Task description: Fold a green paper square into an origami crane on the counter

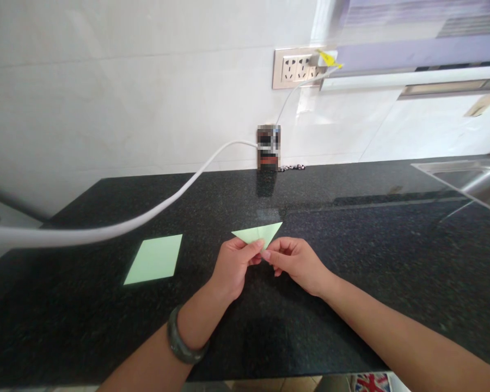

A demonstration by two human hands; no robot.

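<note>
A pale green sheet of paper, folded into a triangle (255,233), is held between both hands above the dark countertop. Its long edge faces away from me and its point is toward me. My left hand (233,264) pinches it near the middle, thumb on top. The thumb and fingers of my right hand (296,258) close on the near point, which they partly hide. To the left, a flat pale green sheet of paper (155,259) lies on the counter.
A white cable (167,204) arcs over the black speckled countertop (85,316) to a blurred-out device (268,148) against the wall. Beside that lies a beaded strand (293,167). A socket panel (296,69) is on the wall; a metal sink (473,179) is at the right.
</note>
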